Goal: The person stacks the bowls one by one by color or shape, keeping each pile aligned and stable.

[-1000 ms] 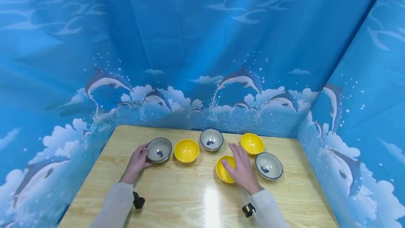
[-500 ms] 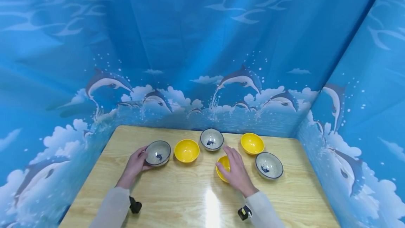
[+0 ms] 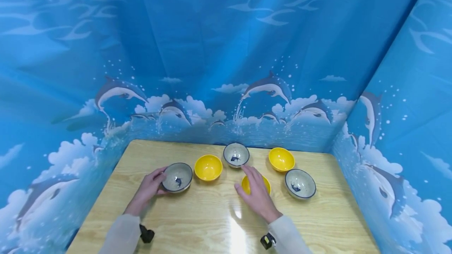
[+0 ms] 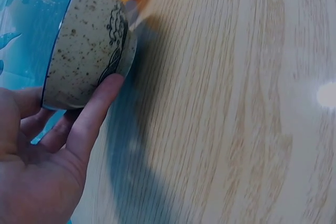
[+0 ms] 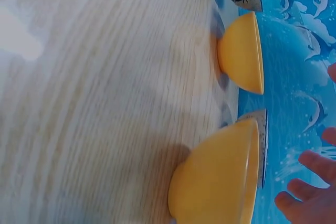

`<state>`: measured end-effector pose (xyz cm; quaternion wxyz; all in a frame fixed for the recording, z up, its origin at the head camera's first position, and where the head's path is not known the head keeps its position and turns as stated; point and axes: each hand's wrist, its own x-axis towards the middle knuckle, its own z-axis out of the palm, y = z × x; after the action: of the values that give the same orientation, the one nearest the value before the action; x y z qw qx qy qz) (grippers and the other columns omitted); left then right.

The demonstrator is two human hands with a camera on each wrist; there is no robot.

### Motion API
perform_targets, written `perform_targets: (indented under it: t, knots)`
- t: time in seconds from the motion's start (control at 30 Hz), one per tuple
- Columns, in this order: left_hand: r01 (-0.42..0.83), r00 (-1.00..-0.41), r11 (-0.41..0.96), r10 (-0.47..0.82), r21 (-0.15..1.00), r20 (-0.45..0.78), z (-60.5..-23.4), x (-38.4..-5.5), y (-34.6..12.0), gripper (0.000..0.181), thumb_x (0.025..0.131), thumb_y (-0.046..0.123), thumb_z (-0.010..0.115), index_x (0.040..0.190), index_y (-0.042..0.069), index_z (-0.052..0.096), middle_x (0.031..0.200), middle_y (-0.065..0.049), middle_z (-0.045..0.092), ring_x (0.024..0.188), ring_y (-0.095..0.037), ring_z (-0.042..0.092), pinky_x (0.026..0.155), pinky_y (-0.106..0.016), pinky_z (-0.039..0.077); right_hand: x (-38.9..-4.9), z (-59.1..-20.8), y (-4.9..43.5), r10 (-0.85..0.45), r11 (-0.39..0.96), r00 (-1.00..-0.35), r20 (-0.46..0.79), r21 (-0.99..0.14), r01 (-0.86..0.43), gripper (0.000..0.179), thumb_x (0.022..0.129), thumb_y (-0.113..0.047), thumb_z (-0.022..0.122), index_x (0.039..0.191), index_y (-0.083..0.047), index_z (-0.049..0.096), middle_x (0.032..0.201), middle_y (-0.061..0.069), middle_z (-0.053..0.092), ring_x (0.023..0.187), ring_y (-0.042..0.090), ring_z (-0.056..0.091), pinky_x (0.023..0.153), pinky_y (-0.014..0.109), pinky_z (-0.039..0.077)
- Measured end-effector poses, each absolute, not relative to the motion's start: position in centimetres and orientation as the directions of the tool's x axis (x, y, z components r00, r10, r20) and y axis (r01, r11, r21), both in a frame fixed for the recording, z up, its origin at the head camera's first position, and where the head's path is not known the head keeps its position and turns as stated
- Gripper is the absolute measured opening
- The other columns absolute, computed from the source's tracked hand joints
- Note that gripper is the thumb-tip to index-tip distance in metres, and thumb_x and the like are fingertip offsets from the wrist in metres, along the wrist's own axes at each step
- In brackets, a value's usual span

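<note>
My left hand (image 3: 150, 187) grips a speckled grey bowl (image 3: 177, 177) with a dark blue rim and a fish drawn inside. In the left wrist view the thumb presses near the foot of this bowl (image 4: 84, 45), and the fingers lie behind its rim. My right hand (image 3: 256, 193) hovers over the front yellow bowl (image 3: 265, 183), partly hiding it, with fingers spread and nothing held. In the right wrist view the fingers (image 5: 315, 166) stand apart from that yellow bowl (image 5: 212, 182).
Another yellow bowl (image 3: 208, 167) stands right of the held bowl. A grey bowl (image 3: 236, 155) sits at the back middle. Farther right are a yellow bowl (image 3: 281, 159) and a grey bowl (image 3: 300, 184). Blue dolphin curtains (image 3: 226, 69) border the wooden table (image 3: 197, 222).
The left hand has drawn the grey bowl a little toward the person. The right hand has shifted left over the front yellow bowl, uncovering its right side.
</note>
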<state>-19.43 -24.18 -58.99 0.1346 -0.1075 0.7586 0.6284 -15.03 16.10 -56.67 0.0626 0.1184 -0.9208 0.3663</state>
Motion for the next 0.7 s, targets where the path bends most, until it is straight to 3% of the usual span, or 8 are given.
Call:
perform_targets:
  t: [0.23, 0.7]
  knots:
    - [-0.325, -0.935, 0.230, 0.069, 0.917, -0.349, -58.4, -18.4, -23.8, 0.053, 0.117, 0.021, 0.049, 0.165, 0.001, 0.040, 0.164, -0.036, 0.041, 0.113, -0.031, 0.072, 0.088, -0.042, 0.069, -14.9, -57.0, 15.4, -0.179, 0.680, -0.955, 0.237, -0.672, -0.294, 0.070, 0.105, -0.038, 0.072, 0.166, -0.020, 0.044, 0.172, 0.006, 0.045, 0.157, 0.033, 0.043, 0.129, 0.060, 0.039]
    - [-0.308, -0.935, 0.217, 0.110, 0.926, -0.337, -58.6, -17.3, -22.6, 0.052, 0.115, 0.021, 0.055, 0.161, -0.001, 0.047, 0.162, -0.034, 0.046, 0.123, -0.035, 0.068, 0.083, -0.044, 0.070, -13.9, -57.4, 13.9, -0.196, 0.614, -0.949, 0.248, -0.723, -0.316, 0.065, 0.104, -0.036, 0.073, 0.161, -0.013, 0.051, 0.167, 0.007, 0.052, 0.152, 0.031, 0.050, 0.125, 0.058, 0.046]
